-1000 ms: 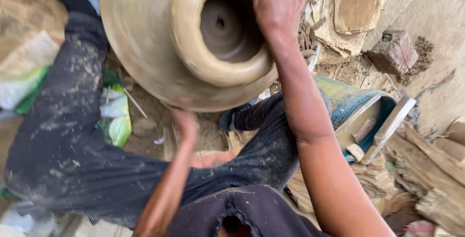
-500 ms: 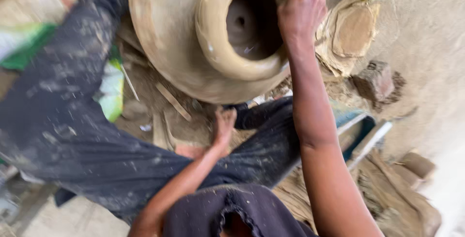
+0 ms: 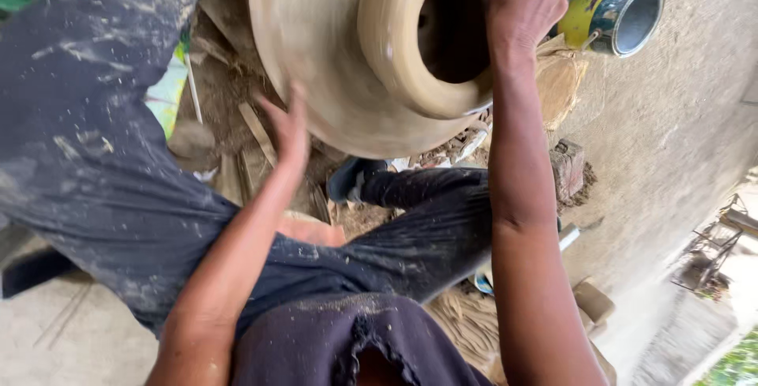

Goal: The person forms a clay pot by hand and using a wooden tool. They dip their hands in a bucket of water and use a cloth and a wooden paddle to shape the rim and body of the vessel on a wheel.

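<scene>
Head view: right hand [image 3: 525,7] curled over the rim of the big clay pot [image 3: 347,54] above the knees.
Left hand [image 3: 288,125] spread flat against its underside; best to keep pressure even.

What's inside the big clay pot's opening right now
The clay pot shows only a dark hollow through its wide mouth; no contents are visible. The right hand grips the rim and covers part of the opening. The left hand rests against the outer wall.
</scene>
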